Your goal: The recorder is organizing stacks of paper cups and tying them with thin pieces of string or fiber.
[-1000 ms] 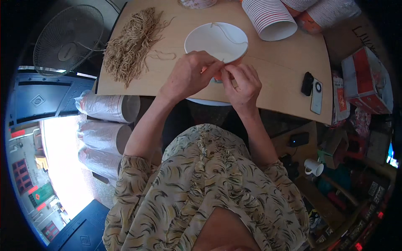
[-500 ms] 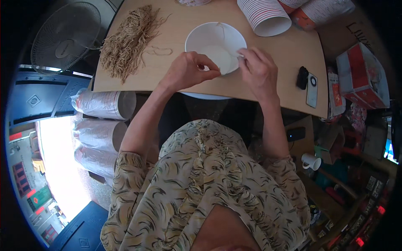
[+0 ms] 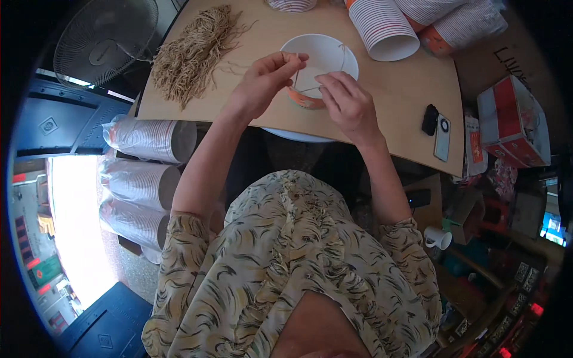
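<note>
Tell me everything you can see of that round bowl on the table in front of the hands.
The bowl is round and wide-mouthed, smooth white inside, with orange showing on its near outer wall; it looks like coated paper. It appears to stand upright on the table, near the front edge. A thin cord lies over its far right rim and hangs inside. The left hand and right hand partly hide it; whether they touch it is unclear.

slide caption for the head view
Left hand and right hand hold a thin strand by a white-lined tub, tangled tan strands lying to the left.
</note>
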